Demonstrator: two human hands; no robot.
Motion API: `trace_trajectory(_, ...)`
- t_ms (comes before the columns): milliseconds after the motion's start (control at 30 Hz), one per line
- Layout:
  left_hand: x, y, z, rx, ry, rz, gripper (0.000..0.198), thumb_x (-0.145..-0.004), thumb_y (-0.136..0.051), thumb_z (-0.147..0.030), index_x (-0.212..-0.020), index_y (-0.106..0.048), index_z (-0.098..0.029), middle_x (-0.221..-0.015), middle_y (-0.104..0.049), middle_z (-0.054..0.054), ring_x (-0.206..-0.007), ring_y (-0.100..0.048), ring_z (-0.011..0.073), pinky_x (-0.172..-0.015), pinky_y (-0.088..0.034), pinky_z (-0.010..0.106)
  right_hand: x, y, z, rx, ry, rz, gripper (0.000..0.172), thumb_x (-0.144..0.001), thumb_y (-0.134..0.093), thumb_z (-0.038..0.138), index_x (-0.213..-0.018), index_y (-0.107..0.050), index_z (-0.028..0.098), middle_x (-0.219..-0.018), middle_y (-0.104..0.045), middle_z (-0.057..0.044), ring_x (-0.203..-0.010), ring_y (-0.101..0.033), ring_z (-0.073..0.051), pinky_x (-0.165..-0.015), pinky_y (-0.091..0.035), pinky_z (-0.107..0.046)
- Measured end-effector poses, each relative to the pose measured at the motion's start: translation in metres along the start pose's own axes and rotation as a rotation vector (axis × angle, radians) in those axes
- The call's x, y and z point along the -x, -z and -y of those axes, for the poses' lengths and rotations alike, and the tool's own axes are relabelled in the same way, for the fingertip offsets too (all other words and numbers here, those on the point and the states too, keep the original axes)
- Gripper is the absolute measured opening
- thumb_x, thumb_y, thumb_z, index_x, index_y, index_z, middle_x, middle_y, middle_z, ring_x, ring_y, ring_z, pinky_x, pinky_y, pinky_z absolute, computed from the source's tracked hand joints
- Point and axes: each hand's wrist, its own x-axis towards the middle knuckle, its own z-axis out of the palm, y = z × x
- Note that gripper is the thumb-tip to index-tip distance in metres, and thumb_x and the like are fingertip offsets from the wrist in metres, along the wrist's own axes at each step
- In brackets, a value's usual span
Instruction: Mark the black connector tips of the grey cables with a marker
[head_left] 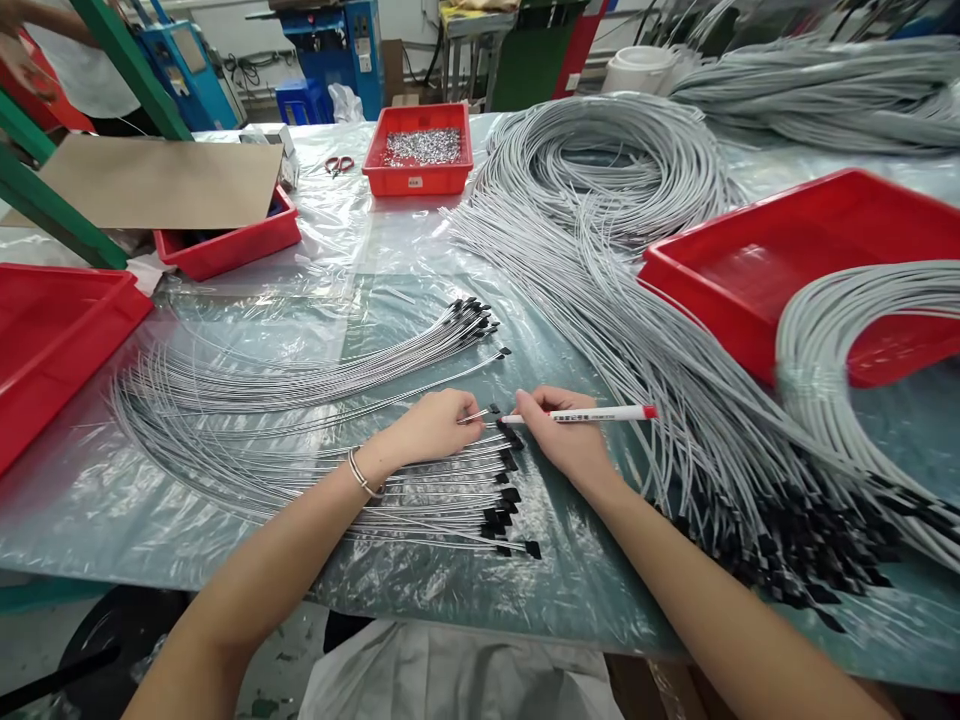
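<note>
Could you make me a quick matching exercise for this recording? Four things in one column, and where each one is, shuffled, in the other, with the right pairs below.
Things
1. Pen
2. Scissors
3. Bracelet
4. Cardboard

Places
A. Around the left wrist
B. Lying over part of a red bin
C. Held in the right hand
D. Beside, but apart from, the red tray of small metal pieces

Right pairs: 1-C, 2-D, 3-A, 4-B
</note>
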Motion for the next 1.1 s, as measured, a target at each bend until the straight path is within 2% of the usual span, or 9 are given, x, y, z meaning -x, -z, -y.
trace_trajectory(133,-0.002,-0.002,0.003,-0.033,-0.037,-0.029,0.033,-0.072,-0.039,-0.049,-0.071,-0.049,-0.017,-0.060,-0.053,-0.002,-0.050,-0.039,0.0033,-0.048,-0.025,0.018,0.002,-0.003,0.000,0.090,-0.004,0.000,0.037,-0.077,-0.051,0.035,-0.050,-0.045,0.011,-0.047,-0.036,-0.001,-0.048,-0.031,-0.008,-0.046,-0.025,-0.023)
trace_trajectory(567,-0.001,0.001,-0.001,-0.056,-0.030,-0.015,0.033,-0.072,-0.040,-0.047,-0.072,-0.052,-0.017,-0.058,-0.052,-0.003,-0.049,-0.040,0.0029,-0.047,-0.027,0.018,0.002,-0.002,0.006,0.119,0.027,0.001,0.037,-0.075,-0.049,0.033,-0.048,-0.037,0.011,-0.046,-0.032,0.000,-0.046,-0.029,-0.007,-0.045,-0.023,-0.021)
trace_trajectory(767,-0.001,0.000,-0.001,-0.066,-0.048,-0.039,0.033,-0.072,-0.039,-0.047,-0.070,-0.052,-0.016,-0.059,-0.053,-0.002,-0.050,-0.039,0.0031,-0.047,-0.025,0.018,0.002,0.000,0.004,0.091,0.014,-0.011,0.036,-0.075,-0.050,0.032,-0.048,-0.041,0.011,-0.047,-0.034,-0.001,-0.046,-0.030,-0.007,-0.045,-0.024,-0.021)
trace_trajectory(900,0.001,0.003,0.001,0.029,-0.040,0.043,0.037,-0.074,-0.037,-0.049,-0.070,-0.050,-0.015,-0.063,-0.055,0.000,-0.050,-0.043,0.0033,-0.049,-0.028,0.018,0.002,0.006,-0.001,-0.046,0.001,-0.083,0.033,-0.077,-0.053,0.031,-0.052,-0.052,0.010,-0.048,-0.042,-0.002,-0.048,-0.036,-0.009,-0.049,-0.029,-0.023)
trace_trajectory(1000,0.006,0.010,0.000,0.073,-0.086,0.137,0.042,-0.076,-0.033,-0.051,-0.061,-0.044,-0.013,-0.054,-0.043,-0.002,-0.045,-0.032,0.0007,-0.047,-0.024,0.019,0.002,0.011,-0.005,-0.254,-0.019,-0.185,0.034,-0.077,-0.056,0.034,-0.052,-0.051,0.011,-0.048,-0.043,-0.002,-0.045,-0.034,-0.009,-0.047,-0.028,-0.024)
trace_trajectory(1067,0.008,0.014,0.000,0.035,-0.136,0.108,0.046,-0.077,-0.031,-0.052,-0.056,-0.041,-0.012,-0.050,-0.037,-0.002,-0.044,-0.025,0.0001,-0.047,-0.021,0.020,0.002,0.013,-0.008,-0.372,-0.024,-0.233,0.035,-0.075,-0.059,0.035,-0.052,-0.047,0.011,-0.049,-0.044,-0.003,-0.044,-0.033,-0.009,-0.046,-0.028,-0.024)
trace_trajectory(1100,0.009,0.015,0.000,0.017,-0.141,0.080,0.046,-0.077,-0.031,-0.052,-0.057,-0.044,-0.012,-0.051,-0.039,-0.002,-0.044,-0.025,0.0002,-0.048,-0.021,0.019,0.002,0.013,-0.009,-0.404,-0.021,-0.241,0.035,-0.075,-0.060,0.035,-0.052,-0.047,0.011,-0.049,-0.044,-0.003,-0.044,-0.033,-0.009,-0.046,-0.028,-0.024)
